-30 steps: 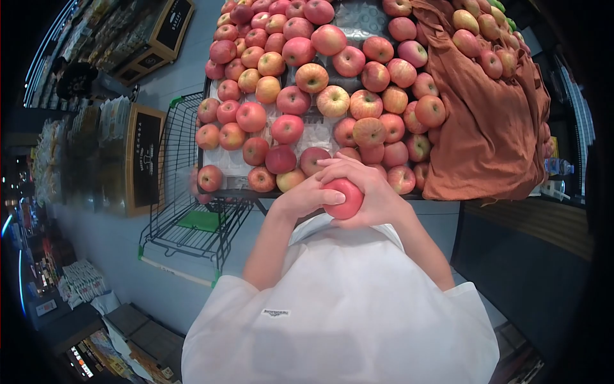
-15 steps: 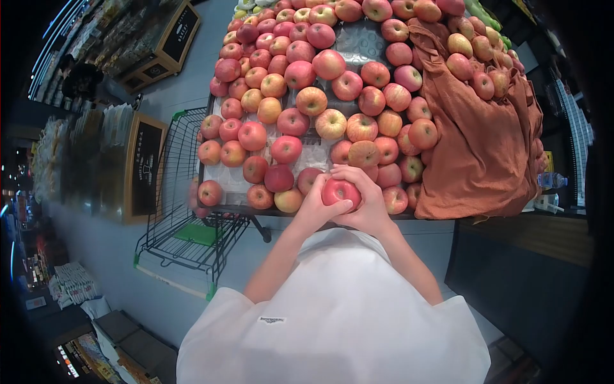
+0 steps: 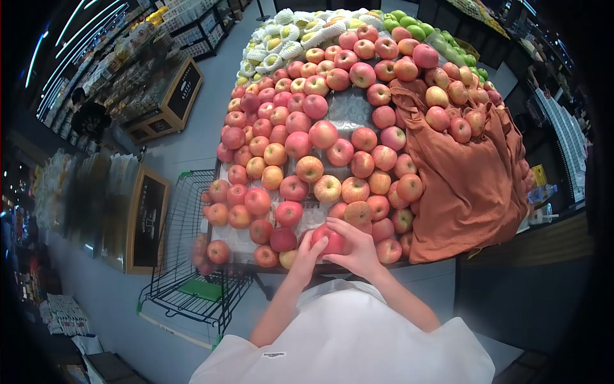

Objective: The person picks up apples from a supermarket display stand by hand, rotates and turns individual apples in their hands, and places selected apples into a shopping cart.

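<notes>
A red apple [image 3: 330, 240] is held between both hands at the front edge of the apple display. My left hand [image 3: 309, 253] grips its left side, with the thumb on the apple. My right hand [image 3: 355, 251] wraps round its right side and top, fingers bent. Close beyond the hands lie a yellowish-red apple [image 3: 357, 213] and a red apple [image 3: 289, 213]. A dark red apple [image 3: 283, 239] rests just left of my left hand. Many more red and yellow apples cover the display, with grey tray liner [image 3: 350, 114] showing between some.
A rust-coloured cloth [image 3: 457, 185] drapes over the display's right side. Net-wrapped fruit [image 3: 274, 45] and green apples [image 3: 416, 30] are at the back. A wire shopping cart [image 3: 192, 269] stands at the left. A person [image 3: 89, 120] is at the far left.
The camera view has tilted up, so the display sits lower and its back rows show. Both hands still hold the apple, which now appears slightly further left and lower.
</notes>
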{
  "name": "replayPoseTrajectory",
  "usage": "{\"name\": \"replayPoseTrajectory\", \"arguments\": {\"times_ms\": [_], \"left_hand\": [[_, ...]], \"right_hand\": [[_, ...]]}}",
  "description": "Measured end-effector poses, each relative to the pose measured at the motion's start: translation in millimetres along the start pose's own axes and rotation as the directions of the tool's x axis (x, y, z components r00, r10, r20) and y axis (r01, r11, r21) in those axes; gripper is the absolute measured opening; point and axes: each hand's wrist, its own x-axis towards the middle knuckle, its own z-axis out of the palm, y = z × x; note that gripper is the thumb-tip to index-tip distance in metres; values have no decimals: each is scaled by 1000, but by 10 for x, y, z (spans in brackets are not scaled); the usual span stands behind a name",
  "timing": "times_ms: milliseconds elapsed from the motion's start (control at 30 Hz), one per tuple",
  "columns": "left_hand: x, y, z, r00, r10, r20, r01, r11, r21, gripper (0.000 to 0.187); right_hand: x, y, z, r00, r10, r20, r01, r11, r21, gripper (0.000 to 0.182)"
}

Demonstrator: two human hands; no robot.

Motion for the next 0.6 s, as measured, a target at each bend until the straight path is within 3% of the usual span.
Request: {"name": "replayPoseTrajectory", "arguments": {"times_ms": [100, 133, 233, 600], "left_hand": [[-89, -3, 202, 996, -57, -71, 33, 955, -295, 49], [-75, -30, 143, 997, -53, -62, 31, 948, -316, 48], [-77, -14, 39, 995, -58, -83, 32, 958, -285, 53], [4, -34, -338, 999, -29, -22, 23, 975, -221, 44]], "right_hand": [[-99, 7, 214, 987, 94, -132, -87, 995, 55, 75], [-113, -70, 264, 983, 122, -136, -114, 991, 67, 76], [-62, -33, 326, 996, 25, -88, -26, 999, -20, 76], [105, -78, 291, 984, 69, 166, -62, 997, -49, 76]]}}
